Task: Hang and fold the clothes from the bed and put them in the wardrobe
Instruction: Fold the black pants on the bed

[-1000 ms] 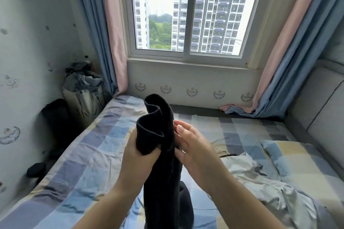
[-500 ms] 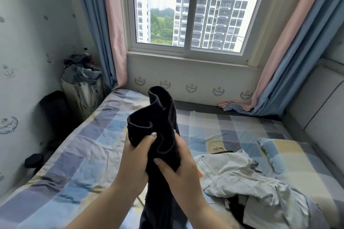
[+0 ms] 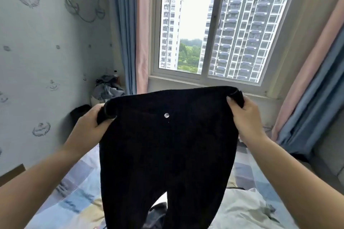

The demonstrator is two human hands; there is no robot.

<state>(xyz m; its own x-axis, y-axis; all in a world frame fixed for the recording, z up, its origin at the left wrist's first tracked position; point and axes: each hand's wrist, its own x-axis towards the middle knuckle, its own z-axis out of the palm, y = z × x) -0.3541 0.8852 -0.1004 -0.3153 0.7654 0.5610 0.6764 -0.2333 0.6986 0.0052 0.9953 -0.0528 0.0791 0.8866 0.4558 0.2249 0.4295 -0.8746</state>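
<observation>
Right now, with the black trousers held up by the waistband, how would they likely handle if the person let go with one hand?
The black trousers look floppy: the legs hang straight down. Released by the right hand, the waistband would probably sag towards the left hand. Both hands' curled grip at the corners suggests little slipping.

Window [image 3: 210, 29] at upper centre framed tower blocks [image 3: 247, 24] and trees [image 3: 188, 55]. Blue-and-pink curtains [image 3: 130, 29] hung at both its sides. Patterned wall [image 3: 46, 52] filled the left of the frame; a stuffed bag [image 3: 107, 89] stood at centre left, beside the left curtain.
</observation>
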